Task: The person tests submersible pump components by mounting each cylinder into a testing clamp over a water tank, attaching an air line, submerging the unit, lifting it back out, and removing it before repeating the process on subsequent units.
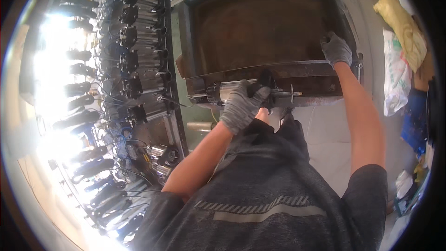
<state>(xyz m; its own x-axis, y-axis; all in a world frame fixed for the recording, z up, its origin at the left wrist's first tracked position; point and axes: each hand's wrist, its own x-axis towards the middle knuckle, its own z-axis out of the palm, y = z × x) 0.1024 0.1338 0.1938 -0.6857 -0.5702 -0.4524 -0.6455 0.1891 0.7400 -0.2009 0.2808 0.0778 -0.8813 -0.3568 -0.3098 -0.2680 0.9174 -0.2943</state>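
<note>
My left hand (244,104), in a grey striped glove, is closed round a silver metal cylinder with black end parts (227,92). The cylinder lies across the front ledge of a dark tank. A thin rod with a short crossbar (292,94) points right from its black end. My right hand (336,50), gloved in grey too, is over the right side of the dark tank (186,30). Its fingers are curled, and whatever they may hold cannot be made out. The tank's inside looks brown and murky.
On my left stands a long rack (170,42) with rows of similar silver cylinders (151,32) and loose cables. A metal tube (200,126) lies below the ledge. To the right are a yellow sack (402,23), a white sack (395,72) and a blue item (412,128).
</note>
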